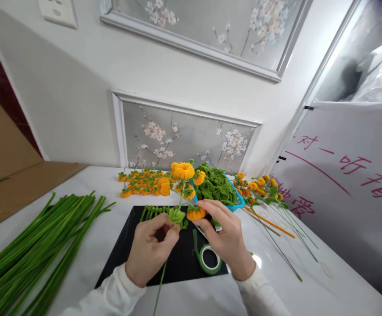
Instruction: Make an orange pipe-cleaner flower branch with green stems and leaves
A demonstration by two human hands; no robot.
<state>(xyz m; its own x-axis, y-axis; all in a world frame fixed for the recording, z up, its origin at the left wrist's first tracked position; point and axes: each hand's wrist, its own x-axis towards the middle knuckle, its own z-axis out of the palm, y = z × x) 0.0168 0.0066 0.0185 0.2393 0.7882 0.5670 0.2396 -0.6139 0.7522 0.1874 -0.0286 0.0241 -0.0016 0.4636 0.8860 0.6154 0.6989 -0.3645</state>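
My left hand [154, 245] pinches the green stem of a flower spray made of fuzzy pipe cleaner, just at a light green leaf [176, 216]. Several orange pumpkin-like blooms [184, 171] branch from the upper stem, and its thin lower end hangs below my fingers. With thumb and fingertips my right hand [225, 232] grips the lowest orange bloom [196, 214] on the right side of the spray. Beneath both hands lies a black mat [177, 267]. On it are a roll of green floral tape [209, 260] with a loose end and a row of small green twisted pieces [151, 212].
Long green pipe cleaners [42, 250] are heaped at left beside cardboard [19, 184]. Several small orange blooms [144, 182] lie behind the mat. A blue basket [239, 201] holds green leaves [213, 184]. Finished-looking orange sprays [259, 186] and an orange stick [276, 226] lie at right.
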